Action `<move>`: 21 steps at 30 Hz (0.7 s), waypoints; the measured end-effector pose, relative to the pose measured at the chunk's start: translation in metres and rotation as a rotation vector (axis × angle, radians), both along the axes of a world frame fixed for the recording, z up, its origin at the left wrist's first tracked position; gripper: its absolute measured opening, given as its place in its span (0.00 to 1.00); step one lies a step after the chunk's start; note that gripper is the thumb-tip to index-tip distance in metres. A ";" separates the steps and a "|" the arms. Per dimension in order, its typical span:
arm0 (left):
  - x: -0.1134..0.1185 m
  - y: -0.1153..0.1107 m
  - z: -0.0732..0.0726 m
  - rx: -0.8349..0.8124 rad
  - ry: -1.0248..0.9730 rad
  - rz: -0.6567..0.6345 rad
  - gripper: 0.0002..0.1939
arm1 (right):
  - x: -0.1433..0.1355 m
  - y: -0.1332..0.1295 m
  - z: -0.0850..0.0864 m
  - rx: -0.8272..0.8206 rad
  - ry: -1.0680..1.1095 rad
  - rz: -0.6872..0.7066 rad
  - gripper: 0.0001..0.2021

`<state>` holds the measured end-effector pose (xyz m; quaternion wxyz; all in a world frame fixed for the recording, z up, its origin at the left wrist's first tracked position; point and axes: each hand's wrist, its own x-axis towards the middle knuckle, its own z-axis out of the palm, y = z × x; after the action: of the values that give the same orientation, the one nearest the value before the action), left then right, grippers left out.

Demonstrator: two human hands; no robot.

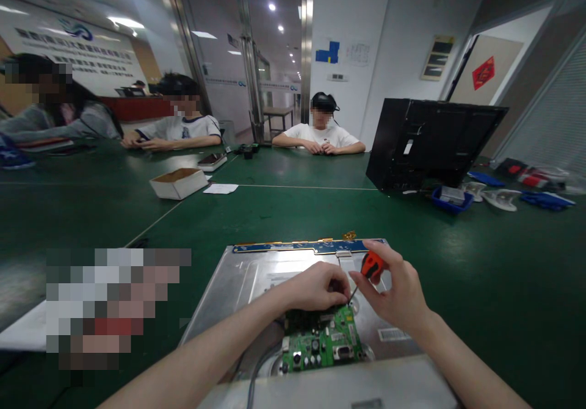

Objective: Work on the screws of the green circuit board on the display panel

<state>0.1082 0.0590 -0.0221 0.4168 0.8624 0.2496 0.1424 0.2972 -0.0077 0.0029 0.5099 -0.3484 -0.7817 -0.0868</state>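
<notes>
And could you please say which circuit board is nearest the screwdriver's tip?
The green circuit board, with a corner right there; the blue strip circuit board lies farther off, along the metal panel.

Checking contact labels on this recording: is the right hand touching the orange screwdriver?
Touching. The head view shows it: the right hand grips the orange screwdriver by its handle.

Green table (pixel 293 213) carries a metal panel (pixel 256 275) — plus white box (pixel 180 187).
</notes>
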 end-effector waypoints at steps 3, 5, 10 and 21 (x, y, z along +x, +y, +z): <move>0.000 0.000 -0.001 0.001 0.000 0.004 0.06 | 0.000 -0.001 0.002 0.004 -0.012 -0.003 0.21; 0.001 0.000 -0.001 -0.001 -0.003 0.004 0.05 | -0.001 -0.002 0.003 -0.005 -0.015 0.001 0.21; 0.001 -0.001 0.000 -0.013 -0.006 -0.003 0.06 | 0.000 -0.005 0.007 -0.051 -0.011 0.068 0.25; 0.000 0.000 0.000 -0.016 -0.007 -0.011 0.06 | -0.001 -0.003 0.004 -0.009 0.008 0.006 0.24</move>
<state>0.1084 0.0594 -0.0226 0.4255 0.8598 0.2445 0.1412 0.2957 -0.0107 0.0073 0.5116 -0.3486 -0.7812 -0.0805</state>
